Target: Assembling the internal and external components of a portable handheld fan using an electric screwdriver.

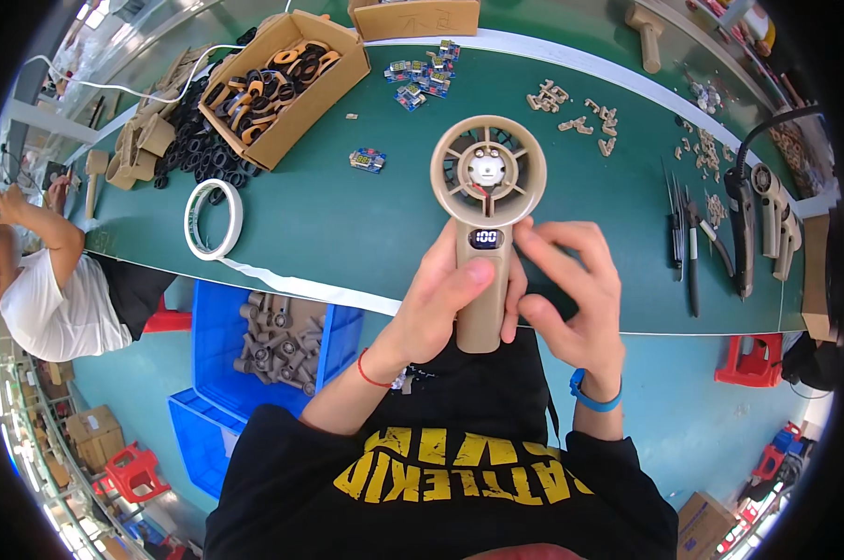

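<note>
A beige handheld fan (483,322) is held upright in front of me over the table's near edge. Its round spoked head shows a white motor hub, and a small display is lit on the neck. My left hand (438,303) wraps around the handle, thumb lying across its front. Beside the neck is my right hand (576,289), fingers apart, with the index fingertip at the base of the fan head. Whether that fingertip presses on the fan I cannot tell.
On the green table (300,229) are a tape roll (192,219), a carton of black and orange parts (296,126), small circuit boards (368,161), beige clips (548,96), pliers (693,271) and a corded black tool (743,233). Blue bins (212,327) stand lower left. A person (62,303) sits at left.
</note>
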Tool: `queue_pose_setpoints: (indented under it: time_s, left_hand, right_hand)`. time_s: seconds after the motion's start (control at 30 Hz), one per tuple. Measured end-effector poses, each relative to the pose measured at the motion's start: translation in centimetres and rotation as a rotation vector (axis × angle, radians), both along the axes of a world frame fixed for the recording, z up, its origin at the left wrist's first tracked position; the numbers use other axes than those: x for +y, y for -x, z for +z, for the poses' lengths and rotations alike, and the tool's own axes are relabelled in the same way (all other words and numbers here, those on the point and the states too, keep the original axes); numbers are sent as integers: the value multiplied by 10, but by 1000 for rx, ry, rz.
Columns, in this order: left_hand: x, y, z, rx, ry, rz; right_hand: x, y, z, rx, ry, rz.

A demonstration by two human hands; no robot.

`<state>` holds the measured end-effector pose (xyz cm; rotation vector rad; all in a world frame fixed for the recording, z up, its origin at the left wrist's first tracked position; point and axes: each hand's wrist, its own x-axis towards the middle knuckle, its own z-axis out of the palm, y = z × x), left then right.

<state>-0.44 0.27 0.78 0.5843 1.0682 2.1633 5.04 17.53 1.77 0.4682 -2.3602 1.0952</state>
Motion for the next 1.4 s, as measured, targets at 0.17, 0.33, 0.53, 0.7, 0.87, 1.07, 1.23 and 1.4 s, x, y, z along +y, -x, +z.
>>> queue_pose_setpoints:
  time_s: [0.17, 0.33, 0.53, 0.7, 0.87, 1.07, 1.23, 1.4]
  left_hand:
    - [-2, 1, -2, 10, -11, -27]
    - [1, 2, 2, 9, 22, -59]
    - [-2, 1, -3, -10, 18, -79]
    - [-1, 1, -4, -45, 30, -87]
    - [0, 1, -1, -26, -1, -98]
    - [1, -1, -4, -58, -39, -77]
    - [-1, 1, -7, -11, 6, -45]
    - [-1, 2, -6, -30, -9, -29]
  right_hand:
    - [2, 0, -8, -40, 27, 59]
    - [3, -2, -6, -112, 227, 70]
    - [7, -1, -6, -45, 96, 82]
    - [7, -2, -5, -52, 98, 98]
    - [7, -3, -5, -60, 115, 96]
    - [7, -3, -5, -73, 132, 83]
    - [7, -2, -5, -85, 144, 125]
    - [7, -2, -5, -94, 137, 131]
